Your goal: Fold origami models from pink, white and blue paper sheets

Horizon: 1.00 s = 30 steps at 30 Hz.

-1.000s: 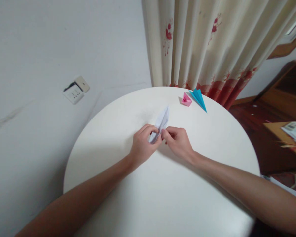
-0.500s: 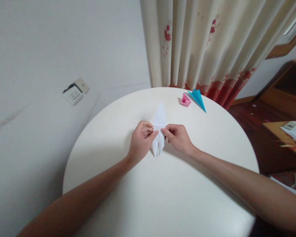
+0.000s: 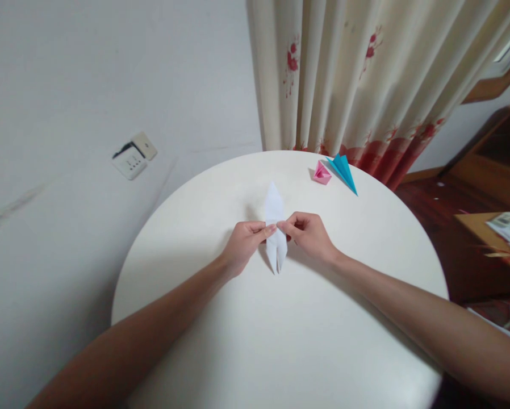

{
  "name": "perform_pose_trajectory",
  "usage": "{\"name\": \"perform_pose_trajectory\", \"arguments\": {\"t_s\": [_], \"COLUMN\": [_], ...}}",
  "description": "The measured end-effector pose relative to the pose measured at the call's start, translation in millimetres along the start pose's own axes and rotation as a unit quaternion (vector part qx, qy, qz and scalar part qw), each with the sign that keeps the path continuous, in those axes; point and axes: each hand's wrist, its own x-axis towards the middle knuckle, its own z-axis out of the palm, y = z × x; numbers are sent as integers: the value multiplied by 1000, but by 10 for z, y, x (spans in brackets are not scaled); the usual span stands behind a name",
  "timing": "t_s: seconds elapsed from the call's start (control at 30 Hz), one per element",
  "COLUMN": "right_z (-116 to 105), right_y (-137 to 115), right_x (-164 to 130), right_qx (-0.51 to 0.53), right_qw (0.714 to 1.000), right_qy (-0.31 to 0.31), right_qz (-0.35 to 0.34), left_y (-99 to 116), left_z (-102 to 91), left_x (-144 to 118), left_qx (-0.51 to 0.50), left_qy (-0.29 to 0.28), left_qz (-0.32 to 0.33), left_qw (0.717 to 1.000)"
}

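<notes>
A folded white paper [image 3: 274, 203] is held a little above the round white table [image 3: 255, 341], its single point facing away from me and two narrow points facing me. My left hand [image 3: 245, 243] pinches its left edge near the middle, thumb on top and fingers underneath. On the other side, my right hand [image 3: 310, 234] pinches the paper's right edge between thumb and index finger. Both thumb tips nearly meet over the middle crease. The fingers under the paper are partly hidden.
Near the table's far edge sit a pink folded paper [image 3: 322, 173] and a blue paper plane [image 3: 343, 172]. Behind them hangs a floral curtain [image 3: 323, 74]. A wall with a socket [image 3: 129, 161] stands at the left; a wooden surface with papers [image 3: 508, 230] lies at the right.
My left hand has flattened its grip, with its fingers now going under the paper. The paper's far point has tilted slightly left and its two near points slightly right.
</notes>
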Motion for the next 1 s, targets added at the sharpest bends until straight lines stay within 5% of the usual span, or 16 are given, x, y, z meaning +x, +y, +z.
{"name": "perform_pose_trajectory", "arguments": {"t_s": [0.43, 0.6, 0.77, 1.0], "right_z": [43, 90, 123, 116], "right_y": [-40, 6, 73, 43], "right_x": [-20, -49, -111, -133], "right_qx": [51, -4, -46, -41], "right_qw": [998, 999, 992, 990], "right_qy": [41, 9, -94, -104], "right_qz": [24, 33, 64, 83], "left_y": [4, -43, -31, 6], "left_z": [57, 20, 17, 30], "left_x": [-49, -21, 8, 2], "left_qx": [53, -5, -43, -79], "left_qy": [1, 51, 125, 146], "left_qz": [-18, -6, -3, 5], "left_qw": [998, 999, 991, 986]}}
